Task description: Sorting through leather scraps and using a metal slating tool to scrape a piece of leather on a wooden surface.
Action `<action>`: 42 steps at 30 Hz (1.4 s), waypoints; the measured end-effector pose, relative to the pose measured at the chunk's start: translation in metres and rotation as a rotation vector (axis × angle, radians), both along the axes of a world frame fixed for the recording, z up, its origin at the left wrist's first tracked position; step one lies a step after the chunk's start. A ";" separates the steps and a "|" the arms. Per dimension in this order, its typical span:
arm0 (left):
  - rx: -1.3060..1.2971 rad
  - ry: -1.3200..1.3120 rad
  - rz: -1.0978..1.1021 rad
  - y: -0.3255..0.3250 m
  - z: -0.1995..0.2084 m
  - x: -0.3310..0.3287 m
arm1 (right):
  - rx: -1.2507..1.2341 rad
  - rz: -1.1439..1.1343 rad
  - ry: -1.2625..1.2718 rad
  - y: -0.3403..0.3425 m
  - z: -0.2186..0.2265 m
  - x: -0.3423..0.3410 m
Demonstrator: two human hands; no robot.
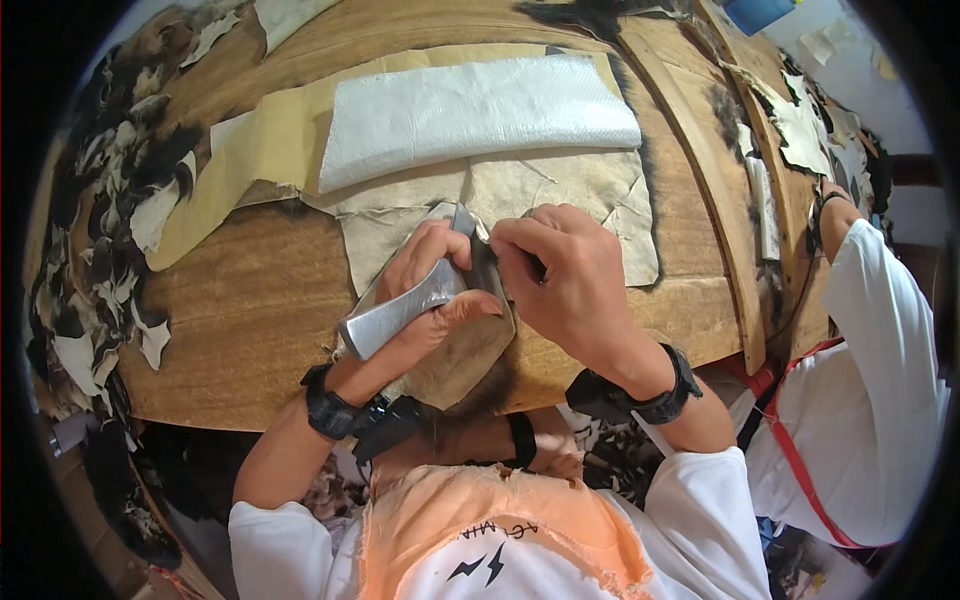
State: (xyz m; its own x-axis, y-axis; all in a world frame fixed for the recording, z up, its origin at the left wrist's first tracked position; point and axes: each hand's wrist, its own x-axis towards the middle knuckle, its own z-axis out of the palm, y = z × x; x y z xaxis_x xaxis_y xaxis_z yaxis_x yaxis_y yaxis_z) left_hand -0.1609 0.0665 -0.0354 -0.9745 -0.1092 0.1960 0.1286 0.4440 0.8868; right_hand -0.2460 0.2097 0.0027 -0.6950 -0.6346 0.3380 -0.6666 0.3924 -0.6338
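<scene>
My left hand (425, 265) is wrapped around a grey metal tool (400, 312), whose broad, curved, flat handle sticks out toward my left wrist. The tool's far end lies between my two hands, partly covered by fingers. My right hand (565, 265) is closed in a pinch right beside that end; a dark bit shows among its fingers, but what it holds is hidden. Under both hands lies a pale hide (575, 200) with dark fur at its edges. A tan flap (455, 365) hangs near the table's front edge below my hands.
A folded, shiny white woven sheet (480, 115) covers brown paper (240, 165) beyond my hands. Fur-edged scraps (100, 260) pile up at the left. A long wooden strip (700, 190) lies at the right of the wooden table (240, 340), where another person's arm (840, 225) rests.
</scene>
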 end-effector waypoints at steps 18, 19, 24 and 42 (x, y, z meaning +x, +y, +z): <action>0.463 -0.139 0.156 -0.004 0.006 0.006 | 0.070 -0.178 -0.181 0.058 0.017 0.030; 0.481 -0.086 0.159 -0.008 0.006 0.016 | 0.204 -0.151 -0.317 0.080 0.025 0.035; 0.285 -0.052 -0.089 0.001 0.051 0.031 | 0.356 -0.198 0.131 0.120 0.067 0.065; -0.043 -0.234 -0.113 -0.029 0.056 0.023 | 0.101 -0.790 -0.216 0.122 -0.012 -0.044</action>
